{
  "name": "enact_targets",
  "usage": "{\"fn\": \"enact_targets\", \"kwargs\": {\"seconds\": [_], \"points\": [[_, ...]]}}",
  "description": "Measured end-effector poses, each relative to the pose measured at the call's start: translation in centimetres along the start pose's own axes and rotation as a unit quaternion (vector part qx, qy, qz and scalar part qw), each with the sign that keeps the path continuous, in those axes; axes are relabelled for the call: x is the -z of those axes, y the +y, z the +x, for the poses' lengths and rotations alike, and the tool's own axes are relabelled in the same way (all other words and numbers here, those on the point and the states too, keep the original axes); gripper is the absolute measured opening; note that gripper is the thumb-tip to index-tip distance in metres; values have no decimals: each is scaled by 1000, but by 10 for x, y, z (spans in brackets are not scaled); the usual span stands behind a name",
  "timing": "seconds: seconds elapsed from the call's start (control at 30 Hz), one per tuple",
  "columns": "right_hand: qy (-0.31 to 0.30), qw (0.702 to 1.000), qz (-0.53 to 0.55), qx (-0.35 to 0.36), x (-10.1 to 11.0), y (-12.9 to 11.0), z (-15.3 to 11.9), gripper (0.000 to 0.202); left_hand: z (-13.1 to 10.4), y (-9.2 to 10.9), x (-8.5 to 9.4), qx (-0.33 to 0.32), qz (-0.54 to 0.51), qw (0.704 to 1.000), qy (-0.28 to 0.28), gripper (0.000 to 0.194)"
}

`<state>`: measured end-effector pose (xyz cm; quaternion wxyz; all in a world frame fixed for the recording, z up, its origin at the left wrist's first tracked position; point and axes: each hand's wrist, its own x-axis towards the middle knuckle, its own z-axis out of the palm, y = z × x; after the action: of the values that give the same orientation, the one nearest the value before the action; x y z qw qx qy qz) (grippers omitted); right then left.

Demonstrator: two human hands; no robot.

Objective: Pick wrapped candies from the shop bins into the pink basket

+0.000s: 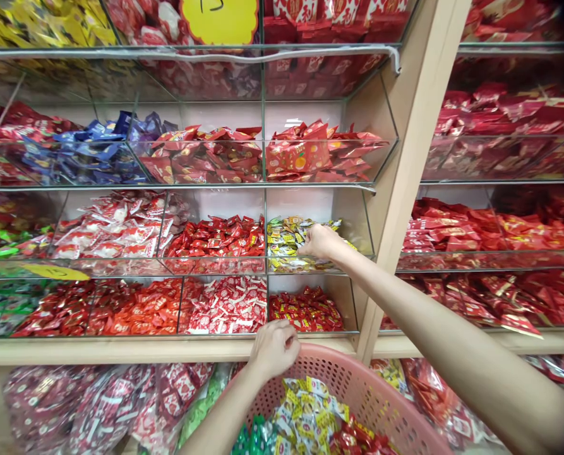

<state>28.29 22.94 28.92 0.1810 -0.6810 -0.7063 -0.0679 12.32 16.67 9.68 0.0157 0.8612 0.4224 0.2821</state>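
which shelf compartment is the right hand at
The one with yellow-and-white wrapped candies, beside the wooden post, directly above red candies. The right hand is at this one alone; its left neighbour holds mostly red wrappers.

A pale wooden shelving unit (120, 352) with clear glass partitions (264, 114) and white back panels (220, 203) spans the far side; a flat wooden upright (407, 158) divides it rightward.

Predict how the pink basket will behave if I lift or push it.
The pink basket is probably light and slightly flexible, since its wall looks thin and full of holes. The small wrapped candies heaped inside would likely slide if it tilts. Lifting it only where the left hand grips its edge might tip it.
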Motion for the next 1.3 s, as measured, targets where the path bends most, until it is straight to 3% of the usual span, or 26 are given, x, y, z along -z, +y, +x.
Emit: {"fn": "enact_targets", "kwargs": {"seconds": [0.57,0.77,0.9,0.97,1.03,1.17,1.3], "points": [[97,993,49,35,3,3,-14,14,1,1,2,-4,16,1000,-9,21],[168,977,103,82,28,1,-36,17,2,4,6,7,17,999,-31,22],[209,953,177,129,48,-5,-74,22,1,4,5,3,14,1000,-27,22],[178,945,215,168,44,-5,-100,25,1,4,4,-3,14,1000,-24,22],[108,942,237,214,29,-3,-128,27,1,4,3,0,19,1000,-23,22],[-47,944,182,271,-23,10,-175,25,0,4,3,14,27,999,-31,19],[-157,946,99,267,-72,30,-200,24,0,5,2,12,32,999,-19,21]]}}
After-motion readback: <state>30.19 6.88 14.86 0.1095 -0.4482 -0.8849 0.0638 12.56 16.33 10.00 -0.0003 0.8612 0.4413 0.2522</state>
